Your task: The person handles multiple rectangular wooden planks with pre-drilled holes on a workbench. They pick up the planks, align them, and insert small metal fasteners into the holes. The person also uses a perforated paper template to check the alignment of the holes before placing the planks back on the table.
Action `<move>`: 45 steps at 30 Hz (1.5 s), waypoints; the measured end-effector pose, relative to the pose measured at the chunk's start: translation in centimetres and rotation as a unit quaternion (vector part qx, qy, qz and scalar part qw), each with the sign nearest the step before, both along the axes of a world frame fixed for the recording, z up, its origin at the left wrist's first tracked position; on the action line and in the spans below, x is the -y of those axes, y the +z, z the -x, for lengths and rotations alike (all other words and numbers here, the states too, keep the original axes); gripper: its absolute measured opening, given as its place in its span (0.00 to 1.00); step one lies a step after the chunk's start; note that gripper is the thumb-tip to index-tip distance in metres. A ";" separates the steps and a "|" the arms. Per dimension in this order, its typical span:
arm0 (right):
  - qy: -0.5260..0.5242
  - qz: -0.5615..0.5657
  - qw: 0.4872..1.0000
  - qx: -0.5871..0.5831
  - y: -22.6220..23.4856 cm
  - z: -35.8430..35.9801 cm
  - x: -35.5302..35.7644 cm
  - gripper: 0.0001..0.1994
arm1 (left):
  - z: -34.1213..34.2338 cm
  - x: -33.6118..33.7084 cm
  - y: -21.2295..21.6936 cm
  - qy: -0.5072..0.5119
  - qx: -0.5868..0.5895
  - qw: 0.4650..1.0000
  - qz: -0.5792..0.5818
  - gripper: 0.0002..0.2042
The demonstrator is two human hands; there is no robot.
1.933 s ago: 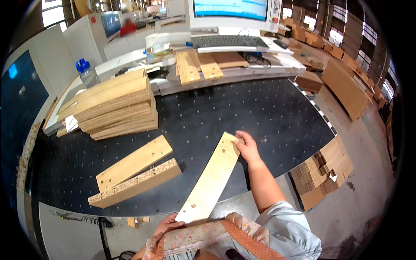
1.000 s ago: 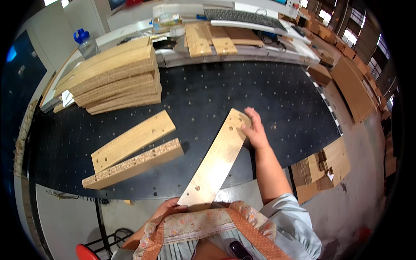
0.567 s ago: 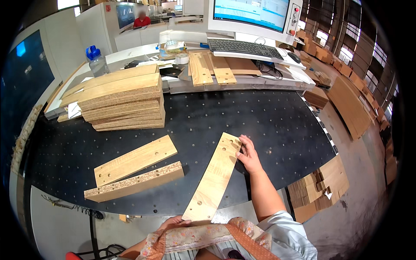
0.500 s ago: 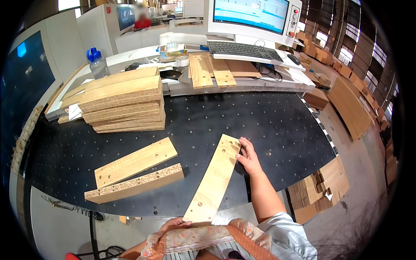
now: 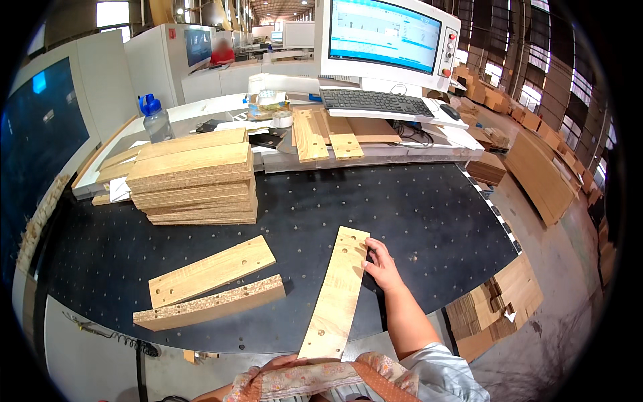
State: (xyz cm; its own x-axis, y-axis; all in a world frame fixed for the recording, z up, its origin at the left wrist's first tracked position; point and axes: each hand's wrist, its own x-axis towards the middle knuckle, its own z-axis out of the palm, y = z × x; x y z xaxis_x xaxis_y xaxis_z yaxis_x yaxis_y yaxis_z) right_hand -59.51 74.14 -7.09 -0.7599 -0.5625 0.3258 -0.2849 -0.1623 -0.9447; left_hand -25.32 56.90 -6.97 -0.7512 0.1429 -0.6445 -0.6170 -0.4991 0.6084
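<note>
Head view: board point(image 5: 333, 295) lies between the two hands, long axis running away from the body and leaning slightly right, broad pale face up, round holes near both ends. Its far part is over the surface point(image 5: 415, 208); its near end reaches past the surface's near edge toward the apron point(image 5: 305, 380).

Right hand point(image 5: 380, 264): at the board's right edge, close to the far end. Fingers partly bent, thumb against the edge; it has hold of the board there. Left hand point(image 5: 280, 364): at the board's near left corner, touching it. Apron and board hide part of this hand; how far it is closed cannot be told.

Left of the right hand, beyond the left hand: second board point(image 5: 213, 271), lying flat, holes at both ends. Just nearer to the left hand: third board point(image 5: 213, 305), standing on its long edge, speckled narrow side up with a row of holes. The two are close at their left ends; contact unclear.

Farther off, ahead and left of both hands: stack point(image 5: 194, 181) of similar boards, bottle point(image 5: 157, 122) with blue cap behind it. Well ahead of the hands: keyboard point(image 5: 378, 102) below a lit monitor point(image 5: 385, 37), mouse point(image 5: 449, 111) to its right. Right of the right hand, below surface level: cardboard point(image 5: 516, 285) in a pile.
</note>
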 end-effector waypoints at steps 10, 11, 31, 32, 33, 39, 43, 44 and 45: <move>0.009 -0.002 1.000 0.019 0.0 0.1 0.2 0.28 | 0.3 1.7 0.4 0.031 0.006 0.999 -0.005 0.17; 0.011 -0.007 1.000 0.019 0.1 0.2 0.2 0.28 | 0.3 1.8 0.4 0.034 0.006 0.999 -0.005 0.17; 0.036 0.011 0.999 -0.015 -0.7 0.5 0.2 0.27 | -1.3 2.0 0.5 0.055 -0.004 0.998 -0.008 0.16; 0.034 0.012 0.999 -0.020 -0.7 0.5 0.3 0.27 | -1.2 2.0 0.4 0.055 -0.005 0.998 -0.008 0.16; 0.030 0.013 0.999 -0.025 -0.6 0.5 0.3 0.27 | -1.2 2.0 0.5 0.054 -0.006 0.998 -0.008 0.16; -0.024 -0.138 0.931 -0.337 2.4 -2.3 0.3 0.25 | -1.5 2.3 1.0 0.053 -0.018 0.998 -0.011 0.16; 0.058 -0.239 0.877 -0.413 4.5 -5.6 0.9 0.22 | -2.6 4.3 2.6 0.062 -0.059 0.996 -0.020 0.16; 0.078 -0.264 0.865 -0.419 4.7 -6.3 1.5 0.22 | -3.6 5.1 3.5 0.086 -0.081 0.993 -0.021 0.16; 0.098 -0.290 0.852 -0.424 4.9 -6.9 2.0 0.22 | -4.9 5.9 4.5 0.116 -0.112 0.987 -0.017 0.16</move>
